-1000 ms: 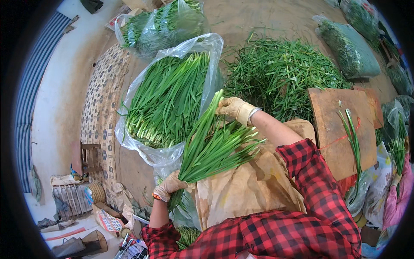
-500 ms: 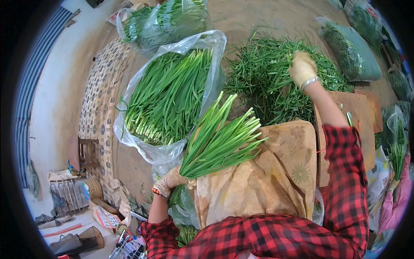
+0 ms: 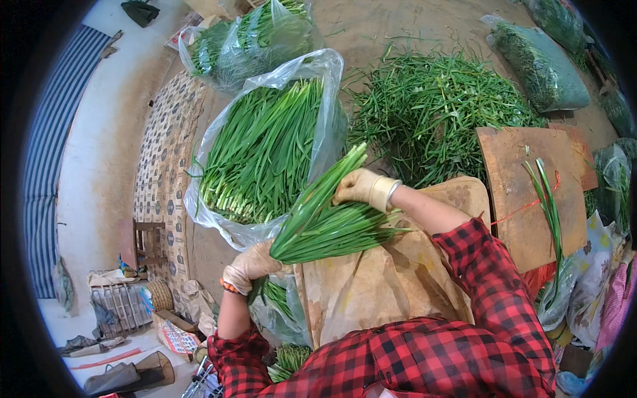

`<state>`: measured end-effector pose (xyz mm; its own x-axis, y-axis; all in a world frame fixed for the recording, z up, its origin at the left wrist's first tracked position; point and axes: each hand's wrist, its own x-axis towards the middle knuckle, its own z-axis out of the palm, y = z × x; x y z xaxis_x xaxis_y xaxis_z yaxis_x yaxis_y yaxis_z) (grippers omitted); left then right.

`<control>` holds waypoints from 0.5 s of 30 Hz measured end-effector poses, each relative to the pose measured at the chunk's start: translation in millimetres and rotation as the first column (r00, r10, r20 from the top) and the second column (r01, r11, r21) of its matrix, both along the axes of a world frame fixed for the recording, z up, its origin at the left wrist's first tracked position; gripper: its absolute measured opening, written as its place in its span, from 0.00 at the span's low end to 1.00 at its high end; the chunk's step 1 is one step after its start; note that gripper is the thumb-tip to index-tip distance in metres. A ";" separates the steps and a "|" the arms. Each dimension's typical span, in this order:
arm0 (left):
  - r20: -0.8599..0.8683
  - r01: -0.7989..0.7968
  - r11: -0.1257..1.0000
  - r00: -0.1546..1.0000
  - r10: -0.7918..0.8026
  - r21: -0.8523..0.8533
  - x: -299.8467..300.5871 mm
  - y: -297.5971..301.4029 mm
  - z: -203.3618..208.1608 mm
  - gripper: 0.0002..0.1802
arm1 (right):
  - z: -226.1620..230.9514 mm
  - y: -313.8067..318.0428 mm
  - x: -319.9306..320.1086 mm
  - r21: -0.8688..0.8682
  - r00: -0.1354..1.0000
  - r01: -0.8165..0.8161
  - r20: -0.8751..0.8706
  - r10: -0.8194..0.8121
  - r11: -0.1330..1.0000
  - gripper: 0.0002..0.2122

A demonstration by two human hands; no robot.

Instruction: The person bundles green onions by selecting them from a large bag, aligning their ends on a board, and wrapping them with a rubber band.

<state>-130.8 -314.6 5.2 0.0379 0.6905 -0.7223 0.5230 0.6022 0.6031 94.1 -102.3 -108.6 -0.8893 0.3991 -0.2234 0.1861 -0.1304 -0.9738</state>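
Green bunch [image 3: 312, 242]: in the middle of the frame, slanting up to the right above the tan cloth [image 3: 371, 298] spread before you; its stalks fan apart, some ends pointing up beside the open bag, others to the right.
Left grip [image 3: 254, 261]: left of centre, gloved and closed around the narrow, leafy end of the bunch, pinching it.
Right grip [image 3: 358, 188]: just above centre, gloved, its fingers bent down onto the upper stalks; the tips are turned from view, so you cannot tell whether it pinches some or only rests there.
Wrists: orange beaded band [image 3: 229, 286] on your left, silvery band [image 3: 394, 192] on your right.
Open bag [image 3: 330, 69]: clear plastic, upper left of centre, its mouth wide around packed leaves [image 3: 265, 152] lying side by side, pale ends toward the lower left.
Loose heap [image 3: 438, 113]: tangled greens on the floor, upper right of centre, beyond your right grip.
Brown board [image 3: 507, 159]: right of the frame, with a few loose stalks [image 3: 549, 205] and a red string [image 3: 517, 213] across it.
Filled bags: one clear bag [image 3: 259, 46] at the upper left, behind the open bag; another greenish bag [image 3: 544, 73] at the upper right.
Sleeves: red-and-black check [image 3: 468, 255], both reaching in from the lower edge.
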 end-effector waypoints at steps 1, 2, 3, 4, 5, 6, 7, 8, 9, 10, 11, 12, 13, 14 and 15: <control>0.007 -0.030 0.998 1.000 0.030 -0.047 -3.1 5.5 9.5 0.28 | -7.8 8.5 4.0 -0.221 0.997 0.026 -0.071 -0.042 0.975 0.07; 0.011 -0.065 0.993 0.998 0.066 -0.098 -1.5 10.8 21.5 0.29 | -0.1 12.4 10.7 -0.281 0.988 0.016 -0.143 -0.058 0.959 0.08; -0.154 0.048 0.998 0.987 -0.054 -0.041 4.8 17.6 36.5 0.29 | 8.6 20.8 18.4 -0.306 0.993 -0.019 -0.119 -0.018 0.952 0.08; -0.193 0.080 0.997 0.978 -0.078 0.002 5.4 20.7 40.1 0.29 | 21.2 30.5 28.2 -0.331 0.995 -0.047 -0.101 0.014 0.942 0.08; -0.227 0.120 0.992 0.968 -0.106 0.047 4.1 23.2 41.5 0.28 | 33.9 38.8 40.8 -0.382 0.996 -0.001 -0.082 -0.033 0.924 0.09; -0.262 0.160 0.983 0.956 -0.132 0.091 2.3 24.6 42.8 0.28 | 35.7 51.1 51.9 -0.442 0.988 0.045 -0.114 -0.106 0.896 0.09; -0.205 0.114 0.978 0.976 -0.078 0.172 -1.2 19.2 40.3 0.27 | 40.0 68.4 64.6 -0.442 0.991 0.038 -0.095 -0.089 0.896 0.09; -0.162 0.070 0.985 0.986 -0.044 0.157 -4.9 15.5 37.7 0.26 | 43.5 87.8 78.2 -0.445 0.995 0.028 -0.072 -0.068 0.895 0.09; -0.121 0.024 0.990 0.993 -0.008 0.138 -9.1 11.9 35.9 0.25 | 49.6 106.7 93.7 -0.431 0.985 0.045 -0.133 -0.112 0.901 0.08; -0.080 -0.021 0.993 0.996 0.031 0.118 -12.7 6.8 32.8 0.25 | 56.3 124.7 110.1 -0.418 0.969 0.062 -0.193 -0.156 0.906 0.08; -0.028 -0.084 0.989 0.996 0.089 0.124 -16.8 -0.9 23.5 0.23 | 63.5 139.5 126.3 -0.347 0.941 0.188 -0.204 -0.270 0.919 0.08; -0.020 -0.120 0.986 0.992 0.123 0.118 -15.5 -1.4 19.5 0.23 | 68.0 153.7 143.8 -0.269 0.897 0.321 -0.221 -0.383 0.908 0.10; -0.015 -0.154 0.982 0.988 0.156 0.110 -10.3 0.1 18.8 0.22 | 62.1 172.1 164.1 0.357 0.868 0.333 0.246 -0.432 0.873 0.11; -0.010 -0.190 0.977 0.981 0.192 0.100 -9.0 -1.6 15.5 0.22 | 60.8 180.2 173.6 0.779 0.554 -0.050 0.542 -0.631 0.625 0.13; -0.045 -0.146 0.958 0.986 0.161 0.246 -10.6 -9.7 6.8 0.23 | 52.7 177.0 178.0 0.782 0.585 -0.024 0.516 -0.626 0.623 0.14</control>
